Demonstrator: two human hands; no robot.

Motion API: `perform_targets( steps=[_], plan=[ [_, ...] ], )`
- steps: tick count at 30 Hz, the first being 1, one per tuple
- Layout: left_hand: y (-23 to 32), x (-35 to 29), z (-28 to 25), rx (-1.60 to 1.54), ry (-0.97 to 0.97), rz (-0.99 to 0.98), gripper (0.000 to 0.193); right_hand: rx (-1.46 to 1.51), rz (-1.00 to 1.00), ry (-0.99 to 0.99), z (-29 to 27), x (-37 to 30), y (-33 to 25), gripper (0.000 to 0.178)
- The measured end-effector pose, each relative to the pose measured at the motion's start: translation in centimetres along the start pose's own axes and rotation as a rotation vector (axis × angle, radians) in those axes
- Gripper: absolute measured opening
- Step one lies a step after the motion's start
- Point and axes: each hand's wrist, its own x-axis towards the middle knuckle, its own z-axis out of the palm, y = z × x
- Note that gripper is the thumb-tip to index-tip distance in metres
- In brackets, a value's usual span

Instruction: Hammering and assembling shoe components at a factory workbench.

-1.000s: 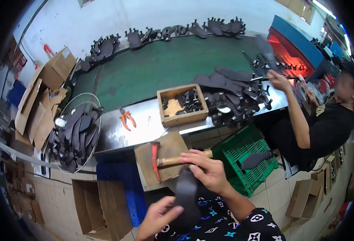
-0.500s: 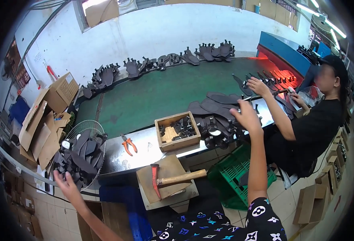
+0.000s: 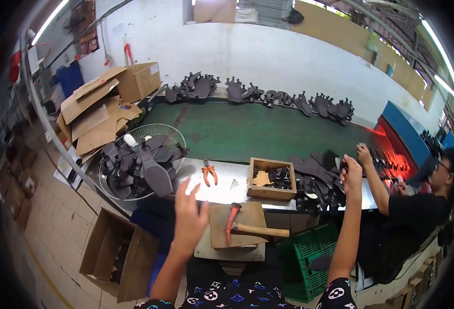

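My left hand [image 3: 188,219] is raised just left of the work block [image 3: 237,210], open, fingers spread and holding nothing. A red-headed hammer [image 3: 260,230] with a wooden handle lies across that block. My right hand [image 3: 351,177] is at the right edge of a pile of dark grey shoe soles [image 3: 314,172]. Its fingers are curled; what they pinch, if anything, I cannot make out. Between the hands stands a wooden box [image 3: 272,192] of small black parts. Orange-handled pliers [image 3: 209,175] lie on the metal ledge.
A wire basket [image 3: 178,135] heaped with dark soles stands at left. Behind the ledge runs a green conveyor belt [image 3: 268,126], soles lining its far edge. A cardboard box [image 3: 95,257] and a green crate [image 3: 314,255] sit below. A co-worker's hand [image 3: 363,154] is near my right hand.
My view has swung left. My left hand has moved from beside the wire basket to near the work block. The fingers of my right hand have curled in by the sole pile.
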Motion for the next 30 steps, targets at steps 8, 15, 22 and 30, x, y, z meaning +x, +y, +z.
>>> perform_targets(
  steps=[8,15,22,30],
  plan=[
    [4.8,0.2,4.8,-0.26,0.141,0.392,0.076,0.402,0.406,-0.804,16.5,-23.1,-1.3,0.038],
    [4.7,-2.6,-1.5,-0.622,-0.149,-0.293,0.048,-1.337,-0.491,-0.73,8.2,-23.5,13.9,0.093],
    [2.7,-5.3,8.6,0.28,-0.263,-0.198,0.064,-1.161,0.021,-0.206,-1.8,-29.4,15.0,0.023],
    [4.8,8.2,20.2,0.028,-0.372,0.414,0.019,-0.124,0.518,0.086,-7.8,-35.5,15.8,0.015]
  ],
)
